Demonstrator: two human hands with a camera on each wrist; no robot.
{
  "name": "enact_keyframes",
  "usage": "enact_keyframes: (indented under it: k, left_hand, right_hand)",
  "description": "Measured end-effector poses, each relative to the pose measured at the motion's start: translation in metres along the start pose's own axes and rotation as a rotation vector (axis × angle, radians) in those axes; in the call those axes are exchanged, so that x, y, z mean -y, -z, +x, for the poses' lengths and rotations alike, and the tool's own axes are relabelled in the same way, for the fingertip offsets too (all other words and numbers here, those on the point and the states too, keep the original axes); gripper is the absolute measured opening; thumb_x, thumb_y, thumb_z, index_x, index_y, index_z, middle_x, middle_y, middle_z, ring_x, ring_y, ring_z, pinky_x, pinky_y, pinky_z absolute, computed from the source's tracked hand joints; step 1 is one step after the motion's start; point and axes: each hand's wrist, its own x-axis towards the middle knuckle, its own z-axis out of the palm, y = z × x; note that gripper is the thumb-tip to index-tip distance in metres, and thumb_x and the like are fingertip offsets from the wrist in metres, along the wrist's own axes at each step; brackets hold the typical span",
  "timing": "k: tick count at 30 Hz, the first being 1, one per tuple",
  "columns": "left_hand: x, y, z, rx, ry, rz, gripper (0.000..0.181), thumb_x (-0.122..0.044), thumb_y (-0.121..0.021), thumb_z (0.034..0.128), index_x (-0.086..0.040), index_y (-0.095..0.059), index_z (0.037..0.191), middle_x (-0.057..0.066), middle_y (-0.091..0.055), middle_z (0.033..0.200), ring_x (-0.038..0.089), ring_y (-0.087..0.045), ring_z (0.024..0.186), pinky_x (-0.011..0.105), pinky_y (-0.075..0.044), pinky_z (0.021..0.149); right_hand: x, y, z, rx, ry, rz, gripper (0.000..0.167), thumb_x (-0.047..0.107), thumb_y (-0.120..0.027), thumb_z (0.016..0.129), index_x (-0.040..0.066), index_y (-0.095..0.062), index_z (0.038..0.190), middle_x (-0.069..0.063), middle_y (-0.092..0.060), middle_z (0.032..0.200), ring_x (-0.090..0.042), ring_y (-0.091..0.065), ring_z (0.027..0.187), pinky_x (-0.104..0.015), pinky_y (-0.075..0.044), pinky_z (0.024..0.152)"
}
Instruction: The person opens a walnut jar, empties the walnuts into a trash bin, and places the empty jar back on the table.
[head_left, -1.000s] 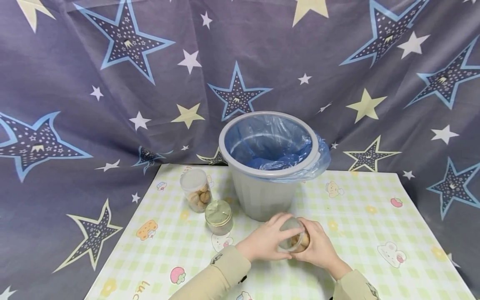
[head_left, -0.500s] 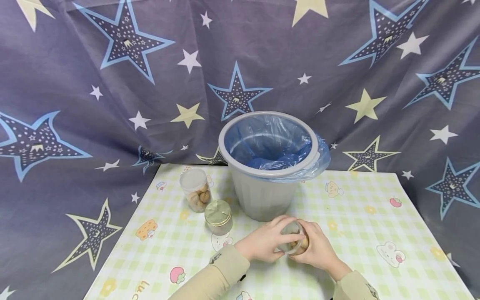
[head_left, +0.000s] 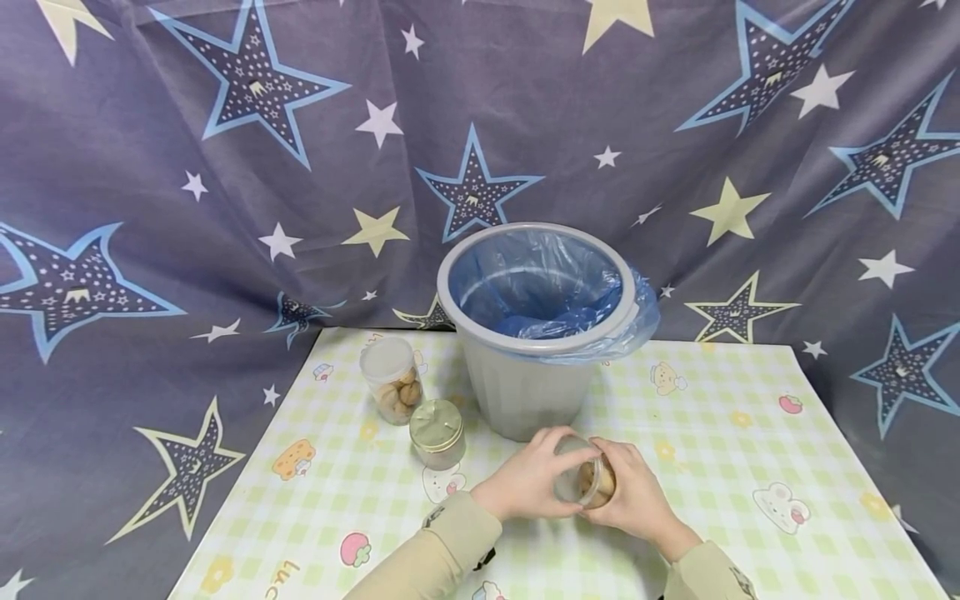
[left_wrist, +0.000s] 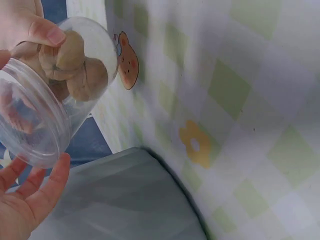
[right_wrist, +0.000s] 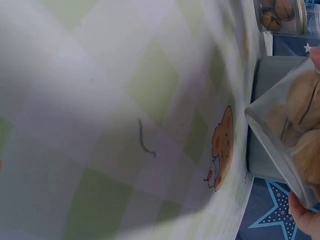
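Note:
My right hand (head_left: 633, 492) grips the body of a clear jar (head_left: 597, 483) of walnuts. It is tilted, its lid end toward my left hand (head_left: 536, 479), whose fingers and thumb curl round the clear lid (head_left: 567, 468). In the left wrist view, the lid (left_wrist: 37, 120) is on the jar (left_wrist: 87, 107), and my left fingertips (left_wrist: 62, 162) touch its rim. Walnuts (right_wrist: 300, 115) show through the jar wall in the right wrist view. Part of the lid is hidden behind my left fingers in the head view.
Just beyond my hands stands a grey bin (head_left: 525, 392) with a blue liner bag (head_left: 637, 321). To its left are another clear jar (head_left: 392, 379) of walnuts and a shorter jar (head_left: 437, 433) with a gold lid. A checked cloth (head_left: 735, 533) covers the table.
My left fingers have shifted on the lid, loosening and then closing round it again. The jar has tipped slightly toward the left, while the right hand keeps its grip.

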Motion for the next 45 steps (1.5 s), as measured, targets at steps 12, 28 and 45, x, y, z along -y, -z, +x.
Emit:
enact_keyframes:
  k: [12, 28, 45]
  left_hand:
    - [-0.004, -0.004, 0.001, 0.003, 0.229, -0.056, 0.073, -0.054, -0.069, 0.0779, -0.029, -0.042, 0.141, 0.014, -0.046, 0.130, 0.027, -0.051, 0.116, 0.037, -0.054, 0.085]
    - [-0.016, -0.003, 0.005, -0.034, 0.368, -0.060, 0.076, -0.059, -0.061, 0.0825, -0.019, -0.040, 0.144, 0.017, -0.048, 0.132, 0.032, -0.053, 0.116, 0.042, -0.054, 0.085]
    - [0.000, -0.002, -0.006, 0.140, 0.004, -0.024, 0.090, -0.022, -0.079, 0.0746, -0.027, -0.029, 0.149, 0.012, -0.020, 0.155, 0.038, -0.031, 0.137, 0.033, -0.049, 0.097]
  right_hand:
    - [0.000, -0.001, 0.003, -0.001, 0.006, -0.062, 0.096, 0.025, -0.092, 0.045, -0.002, -0.047, 0.127, -0.017, -0.059, 0.121, -0.031, -0.053, 0.106, -0.049, -0.055, 0.080]
    - [0.002, -0.001, 0.005, -0.015, 0.036, -0.101, 0.097, 0.030, -0.092, 0.045, -0.002, -0.048, 0.126, -0.015, -0.061, 0.116, -0.028, -0.054, 0.102, -0.044, -0.056, 0.076]
    - [0.000, -0.002, -0.001, 0.000, 0.036, -0.064, 0.095, 0.026, -0.092, 0.046, -0.001, -0.049, 0.126, -0.012, -0.060, 0.117, -0.028, -0.053, 0.104, -0.049, -0.055, 0.077]
